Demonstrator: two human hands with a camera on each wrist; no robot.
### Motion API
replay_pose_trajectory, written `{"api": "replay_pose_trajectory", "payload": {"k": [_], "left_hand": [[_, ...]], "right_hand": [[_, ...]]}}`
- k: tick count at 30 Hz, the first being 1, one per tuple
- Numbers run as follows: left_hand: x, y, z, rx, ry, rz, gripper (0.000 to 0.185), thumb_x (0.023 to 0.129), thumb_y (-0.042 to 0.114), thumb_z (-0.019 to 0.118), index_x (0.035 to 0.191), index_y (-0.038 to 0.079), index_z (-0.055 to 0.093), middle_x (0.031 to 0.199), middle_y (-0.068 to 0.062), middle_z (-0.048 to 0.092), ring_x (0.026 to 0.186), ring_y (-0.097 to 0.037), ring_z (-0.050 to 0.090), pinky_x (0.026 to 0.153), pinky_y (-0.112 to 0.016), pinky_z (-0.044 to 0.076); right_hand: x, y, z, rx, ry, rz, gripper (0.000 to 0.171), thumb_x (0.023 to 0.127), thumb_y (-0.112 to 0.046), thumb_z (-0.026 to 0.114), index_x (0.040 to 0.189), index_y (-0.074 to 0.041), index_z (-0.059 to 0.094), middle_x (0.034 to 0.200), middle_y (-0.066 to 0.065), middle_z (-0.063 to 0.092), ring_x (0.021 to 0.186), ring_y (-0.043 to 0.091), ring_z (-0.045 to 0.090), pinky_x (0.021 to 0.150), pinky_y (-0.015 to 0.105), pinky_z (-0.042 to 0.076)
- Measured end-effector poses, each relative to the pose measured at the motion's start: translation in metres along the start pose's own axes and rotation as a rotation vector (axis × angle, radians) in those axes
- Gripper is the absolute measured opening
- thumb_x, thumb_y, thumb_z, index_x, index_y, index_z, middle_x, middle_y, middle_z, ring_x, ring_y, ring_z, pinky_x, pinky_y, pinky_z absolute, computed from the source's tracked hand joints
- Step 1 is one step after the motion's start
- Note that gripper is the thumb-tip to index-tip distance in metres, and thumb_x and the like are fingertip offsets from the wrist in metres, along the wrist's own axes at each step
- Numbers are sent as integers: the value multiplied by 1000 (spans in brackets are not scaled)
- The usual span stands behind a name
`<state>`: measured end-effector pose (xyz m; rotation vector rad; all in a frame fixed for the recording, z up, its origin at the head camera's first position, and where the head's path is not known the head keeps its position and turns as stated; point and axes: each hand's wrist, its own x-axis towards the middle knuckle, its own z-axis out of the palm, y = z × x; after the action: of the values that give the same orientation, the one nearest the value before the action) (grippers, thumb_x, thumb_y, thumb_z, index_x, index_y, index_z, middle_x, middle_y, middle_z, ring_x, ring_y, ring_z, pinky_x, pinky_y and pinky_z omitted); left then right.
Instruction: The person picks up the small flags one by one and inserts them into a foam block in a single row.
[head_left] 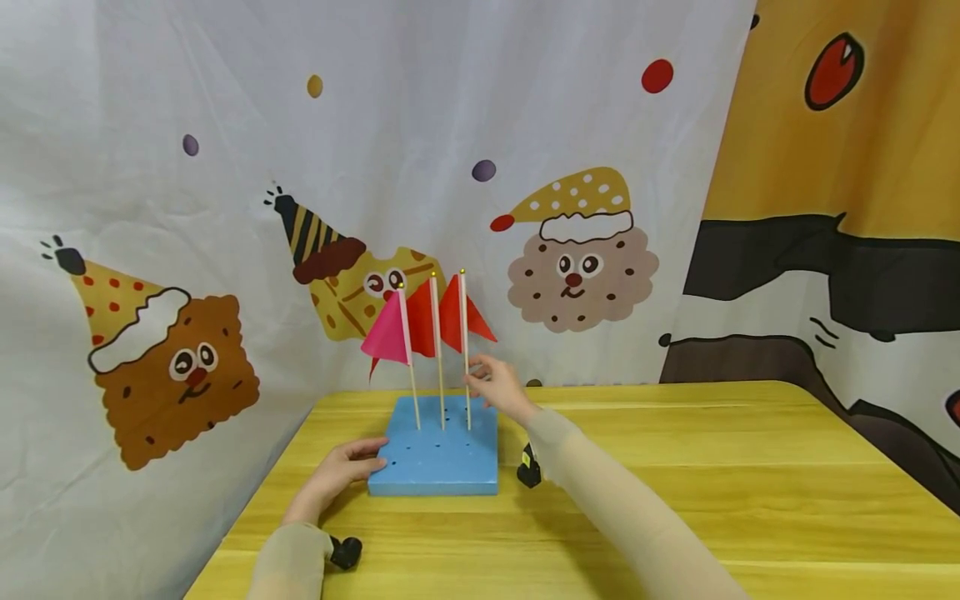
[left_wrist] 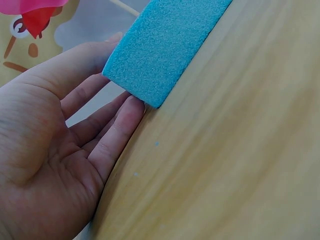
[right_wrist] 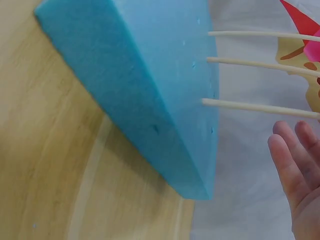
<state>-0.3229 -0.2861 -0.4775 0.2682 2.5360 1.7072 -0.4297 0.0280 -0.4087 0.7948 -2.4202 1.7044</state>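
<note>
I keep the left hand (head_left: 341,475) flat against the near-left corner of the square blue foam block (head_left: 438,454). Its fingers (left_wrist: 117,127) lie straight along the block's edge, pressing and gripping nothing. The block sits on the yellow wooden table (head_left: 675,467), toward its far-left part, just in front of the printed cartoon curtain (head_left: 187,250).

Three thin wooden flag sticks stand upright in the block: the pink-flag stick (head_left: 408,367) at 9 o'clock of the row, the middle red-flag stick (head_left: 437,358), and the right red-flag stick (head_left: 465,350) at 3 o'clock.

My right hand (head_left: 498,387) hangs just beside the right red-flag stick at its 3 o'clock, fingers (right_wrist: 295,155) relaxed and spread; the wrist view shows a gap, so it holds nothing.

To handle this stick well, I judge the following:
- Pinch low on the shaft, near the foam.
- Move it straight along its own axis; sideways force would tear the hole.
- Maintain downward pressure with the left hand so the light block neither lifts nor slides.
- Avoid brushing the neighbouring stick.
</note>
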Motion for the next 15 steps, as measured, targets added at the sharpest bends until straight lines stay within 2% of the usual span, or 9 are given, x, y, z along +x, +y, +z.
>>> {"api": "replay_pose_trajectory", "payload": {"k": [5,9,13,15], "left_hand": [[1,1,1,-4,-5,2,54,91,25,70,138,5,54,139,-20,49,118,-32,54,93,-44,48],[1,2,1,-10,-14,20,54,92,24,69,139,3,53,139,-22,48,118,-34,53,93,-45,48],[0,1,1,-1,-10,10,55,91,26,70,139,4,53,140,-21,48,118,-32,54,92,-44,49],[0,0,0,8,-3,3,55,91,26,70,139,5,53,140,-21,49,117,-31,55,92,-42,49]], "right_hand": [[-5,6,-14,19,1,23,31,98,-22,61,125,-7,60,100,19,67,85,46,65,61,57,54],[-10,16,-31,-15,25,38,30,99,-26,58,124,-10,60,100,16,66,85,45,65,58,51,55],[-18,29,-51,-41,33,57,26,100,-25,57,122,-11,61,96,11,66,83,44,65,60,56,53],[-22,34,-62,-55,33,63,25,100,-23,56,121,-10,61,96,12,65,81,44,64,61,58,52]]}}
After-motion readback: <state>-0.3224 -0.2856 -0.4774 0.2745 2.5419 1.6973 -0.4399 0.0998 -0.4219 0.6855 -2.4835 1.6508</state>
